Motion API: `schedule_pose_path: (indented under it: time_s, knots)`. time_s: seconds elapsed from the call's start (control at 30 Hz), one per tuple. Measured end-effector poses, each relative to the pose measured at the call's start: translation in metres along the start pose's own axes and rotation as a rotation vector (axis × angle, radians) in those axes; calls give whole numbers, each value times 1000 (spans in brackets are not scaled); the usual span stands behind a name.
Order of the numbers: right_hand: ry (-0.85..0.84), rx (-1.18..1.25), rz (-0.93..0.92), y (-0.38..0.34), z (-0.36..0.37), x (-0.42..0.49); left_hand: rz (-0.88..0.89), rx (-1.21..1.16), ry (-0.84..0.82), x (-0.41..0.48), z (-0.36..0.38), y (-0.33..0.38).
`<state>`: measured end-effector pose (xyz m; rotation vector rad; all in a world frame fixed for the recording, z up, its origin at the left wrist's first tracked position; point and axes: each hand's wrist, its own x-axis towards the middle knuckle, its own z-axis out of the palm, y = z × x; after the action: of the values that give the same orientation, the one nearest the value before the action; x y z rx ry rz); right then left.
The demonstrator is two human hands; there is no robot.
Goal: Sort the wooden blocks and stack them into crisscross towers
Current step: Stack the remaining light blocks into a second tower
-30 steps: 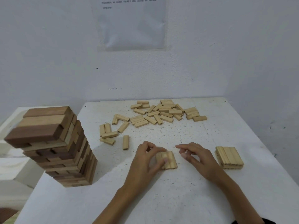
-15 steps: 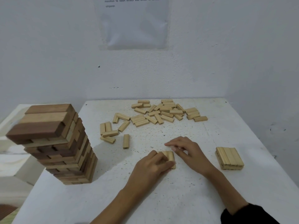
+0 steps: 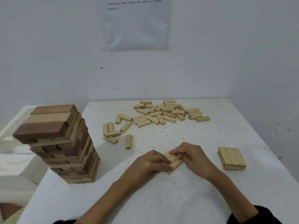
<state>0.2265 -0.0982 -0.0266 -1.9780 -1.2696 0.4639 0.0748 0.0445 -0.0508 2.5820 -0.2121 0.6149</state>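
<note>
Bundle of pale blocks at the near middle of the white table, gripped from both sides: left hand curled round its left side, right hand pinching its far right edge with bent fingers. Low stack well apart to the right; loose blocks scattered at the far side. Tall two-tone tower upright at the left edge.

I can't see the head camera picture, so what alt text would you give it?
A left hand and a right hand grip a small bundle of pale blocks at a white table. A tall tower of dark and pale blocks stands at the left, a short stack lies at the right, and loose blocks are scattered at the far side.
</note>
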Motion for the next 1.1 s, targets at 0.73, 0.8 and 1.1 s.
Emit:
schedule_pose_path:
  time_s: [0.73,0.8,1.1]
  knots:
    - [-207,-122,-41,13,-6,-12,-577,20,-61,-19,-7,30]
    - [-179,-147,-51,13,-6,-9,-565,23,-24,-14,-4,27]
    - [-75,-322,18,6,6,-22,-473,2,-151,-2,-11,10]
